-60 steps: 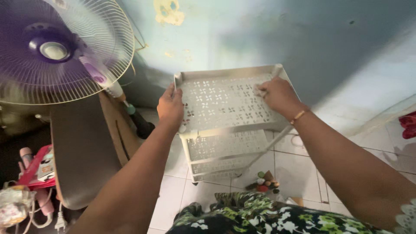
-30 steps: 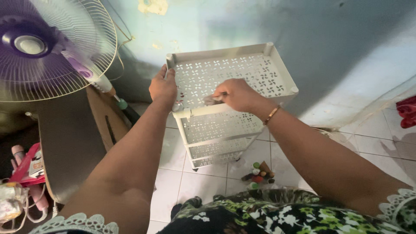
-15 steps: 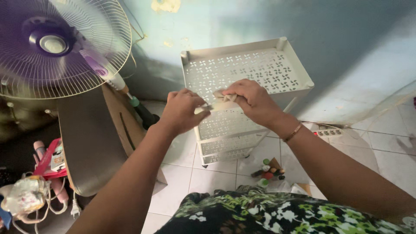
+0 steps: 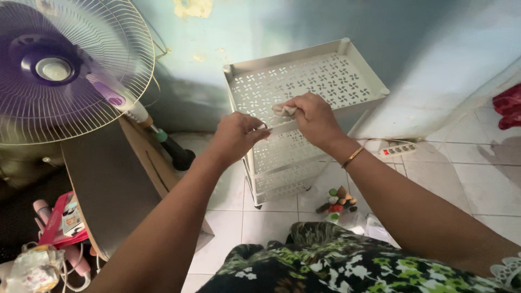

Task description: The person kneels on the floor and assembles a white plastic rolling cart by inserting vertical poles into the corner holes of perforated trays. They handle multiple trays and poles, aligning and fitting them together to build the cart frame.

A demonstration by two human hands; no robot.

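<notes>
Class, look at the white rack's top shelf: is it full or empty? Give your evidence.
Empty. The top shelf shows bare perforated surface throughout; only the right hand, with a small cloth, rests at its front rim.

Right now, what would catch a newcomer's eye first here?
Probably the white tiered rack with its patterned holes, standing against the blue wall in the middle. Both hands meet at its front rim: the right hand pinches a small pale cloth, the left hand beside it. A big purple fan fills the upper left.

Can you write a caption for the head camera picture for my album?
Right hand presses a small cloth on a white rack; left hand holds its front edge.
</notes>
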